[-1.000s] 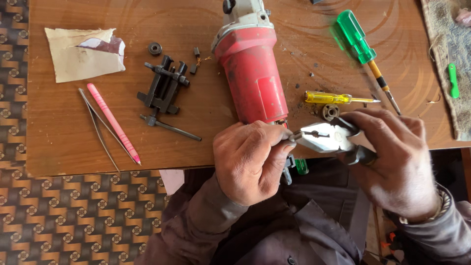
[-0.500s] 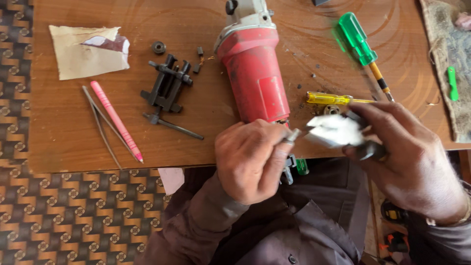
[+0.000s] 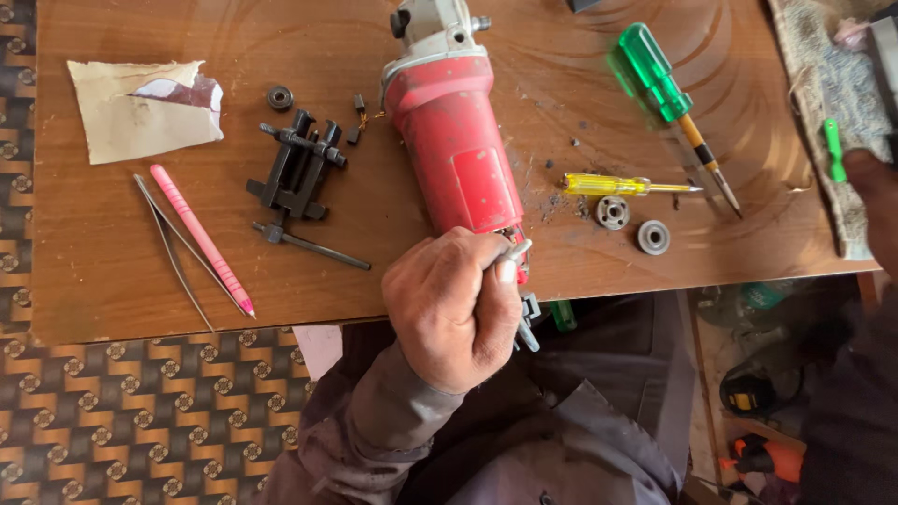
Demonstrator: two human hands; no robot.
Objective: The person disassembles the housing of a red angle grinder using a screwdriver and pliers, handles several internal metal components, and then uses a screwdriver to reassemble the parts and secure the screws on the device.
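A red angle grinder body (image 3: 458,154) lies on the wooden table (image 3: 112,281), its rear end at the front edge. My left hand (image 3: 454,309) is a fist at that rear end, closed on a small grey metal piece (image 3: 515,252) that sticks out by the thumb. Grey parts (image 3: 528,323) hang just below the hand. My right hand (image 3: 877,201) shows only as a dark shape at the right edge, beside a small green tool (image 3: 832,150) on a grey cloth (image 3: 823,84). Its fingers are hidden.
Left of the grinder lie a black puller (image 3: 297,168), a pink pen (image 3: 201,238), tweezers (image 3: 173,248) and torn paper (image 3: 140,108). To the right lie a green screwdriver (image 3: 669,89), a yellow screwdriver (image 3: 617,185) and two small round metal parts (image 3: 632,224).
My right hand, which held a silvery tool against the left hand, has left it and swung out to the table's right edge. The two round parts are now uncovered. The left hand stays put.
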